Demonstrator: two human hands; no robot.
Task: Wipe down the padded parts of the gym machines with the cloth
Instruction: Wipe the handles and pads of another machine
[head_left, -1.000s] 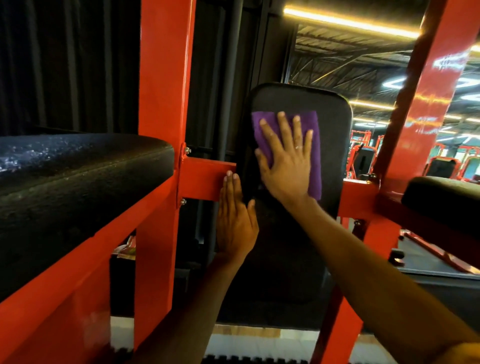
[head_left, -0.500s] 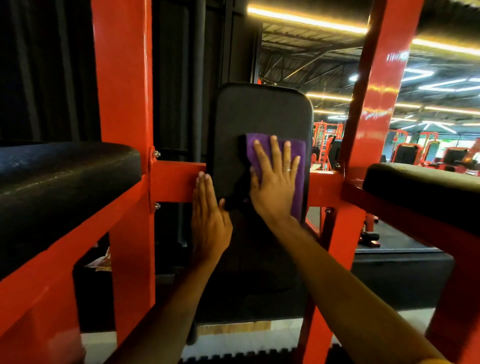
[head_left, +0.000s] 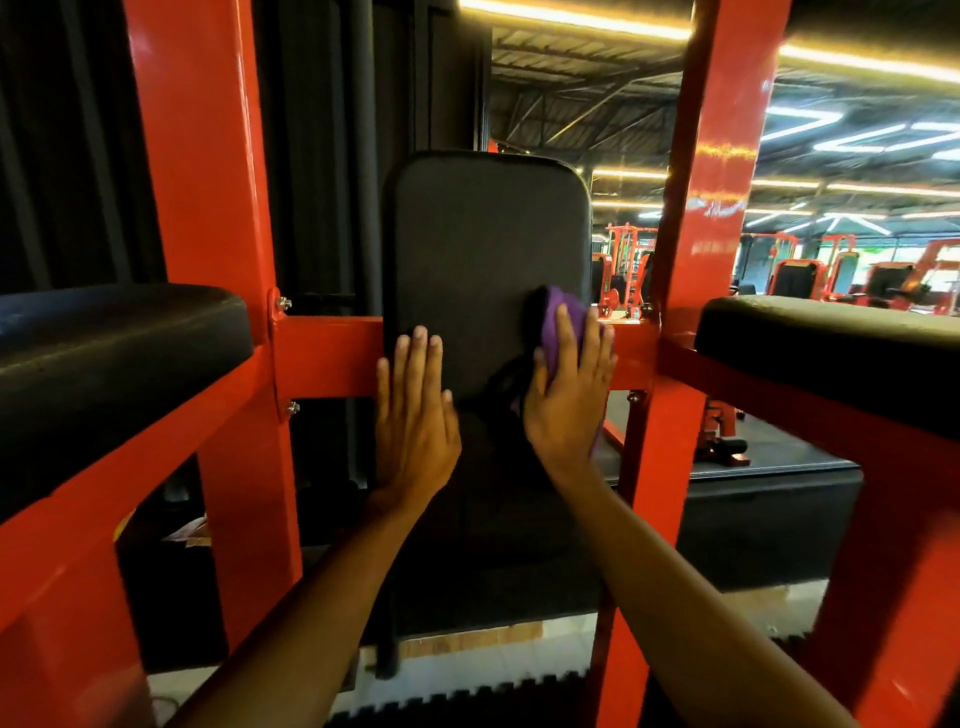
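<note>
The job looks part-way through, by my guess. The purple cloth sits at about four o'clock on the upright back pad, against its right edge. No sheen shows which parts are already wiped. The arm pads at nine o'clock and three o'clock probably remain. The right hand presses the cloth flat, its fingers straight and slightly spread. The left hand lies flat at eight o'clock, fingers together, bracing on the pad and the red crossbar.

cloth wiped down to pad's right edge.
</note>
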